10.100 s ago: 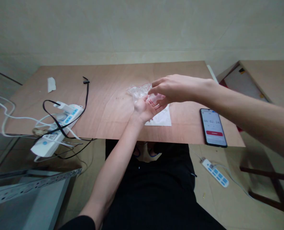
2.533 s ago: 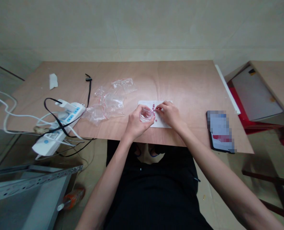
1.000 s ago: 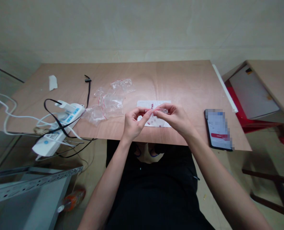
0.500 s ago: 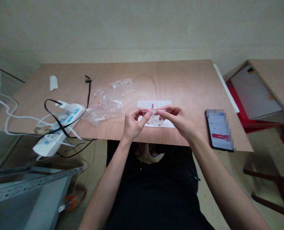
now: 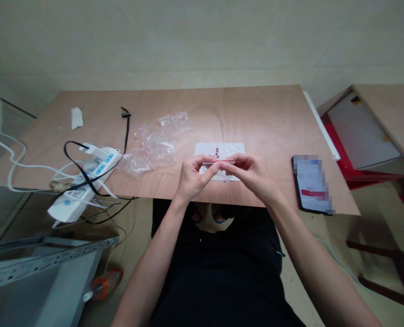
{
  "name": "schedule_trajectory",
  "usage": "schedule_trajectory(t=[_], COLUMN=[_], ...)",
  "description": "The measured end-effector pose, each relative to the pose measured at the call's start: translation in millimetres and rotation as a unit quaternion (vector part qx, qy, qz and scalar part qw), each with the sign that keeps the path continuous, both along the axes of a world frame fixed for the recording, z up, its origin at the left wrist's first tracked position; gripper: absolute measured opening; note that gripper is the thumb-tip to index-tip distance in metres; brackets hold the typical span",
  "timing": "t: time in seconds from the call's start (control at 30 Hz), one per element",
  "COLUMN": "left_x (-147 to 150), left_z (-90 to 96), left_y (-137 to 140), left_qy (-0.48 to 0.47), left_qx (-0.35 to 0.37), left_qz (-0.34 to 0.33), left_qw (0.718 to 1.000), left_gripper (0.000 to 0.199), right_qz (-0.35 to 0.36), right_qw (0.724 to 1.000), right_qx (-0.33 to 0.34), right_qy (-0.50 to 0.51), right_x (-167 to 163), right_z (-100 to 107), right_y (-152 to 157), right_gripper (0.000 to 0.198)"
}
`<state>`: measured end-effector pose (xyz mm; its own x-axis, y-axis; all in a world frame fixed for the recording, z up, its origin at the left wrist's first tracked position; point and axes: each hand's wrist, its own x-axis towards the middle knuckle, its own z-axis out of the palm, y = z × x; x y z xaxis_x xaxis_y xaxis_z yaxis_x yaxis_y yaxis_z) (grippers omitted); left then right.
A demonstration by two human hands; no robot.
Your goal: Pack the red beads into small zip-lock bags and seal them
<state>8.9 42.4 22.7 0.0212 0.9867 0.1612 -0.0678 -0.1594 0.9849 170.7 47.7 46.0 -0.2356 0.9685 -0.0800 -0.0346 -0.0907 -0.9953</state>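
Between my two hands is a small clear zip bag (image 5: 207, 162) with a red line along its top edge. My left hand (image 5: 195, 177) pinches it between thumb and fingers from the left. From the right, my right hand (image 5: 251, 171) grips the same edge, and the two thumb tips meet near the middle. Under the hands a white sheet (image 5: 236, 147) lies on the table. Several small dark red pieces (image 5: 217, 152) rest on it, partly covered by my fingers. The lower part of the bag is hard to see.
Several crumpled clear zip bags (image 5: 161, 147) lie left of the sheet on the wooden table (image 5: 256, 113). A white power strip (image 5: 69, 204) with tangled cables hangs over the left edge. A phone (image 5: 312, 186) lies at the right. A white scrap (image 5: 76, 118) and black strap (image 5: 126, 131) lie further back.
My thumbs have come together at the middle of the bag's top edge, the right hand shifting slightly left. The bag has tilted, so its red-lined edge now faces me more. The table items stay put.
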Motion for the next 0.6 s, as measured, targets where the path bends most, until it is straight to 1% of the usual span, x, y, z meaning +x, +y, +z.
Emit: schedule_trajectory(t=[0.1,0.17,0.27,0.37,0.43,0.5,0.6], left_x=[0.5,0.1,-1.6,-3.7,-4.5,-4.2,-2.2], left_z=[-0.6,-1.1,-1.8,-3.2,-4.4,-5.2,-4.7], left_y=[-1.2,-1.3,-0.8,-0.4,-0.4,-0.7,-1.9], left_qy=[-0.005,-0.009,-0.014,-0.013,-0.004,0.015,0.046], left_qx=[-0.009,-0.014,-0.027,-0.056,-0.062,-0.047,-0.010], left_qz=[-0.026,-0.033,-0.039,-0.043,-0.041,-0.027,0.001], left_qw=[1.000,0.999,0.999,0.997,0.997,0.998,0.999], left_gripper=[0.020,0.021,0.025,0.026,0.024,0.022,0.019], right_qz=[-0.021,-0.029,-0.032,-0.029,-0.029,-0.021,-0.003], right_qw=[0.999,0.998,0.996,0.995,0.995,0.995,0.998], right_qx=[0.033,0.058,0.072,0.064,0.056,0.048,0.033], right_qy=[-0.014,-0.027,-0.043,-0.064,-0.078,-0.083,-0.062], right_x=[-0.5,-0.5,0.1,1.2,2.2,3.2,3.9], right_z=[-3.0,-3.6,-2.9,-1.2,-0.6,-0.7,-2.3], right_y=[-1.0,-1.1,-0.6,-0.3,-0.6,-1.3,-3.4], right_gripper=[0.033,0.033,0.033,0.033,0.034,0.035,0.034])
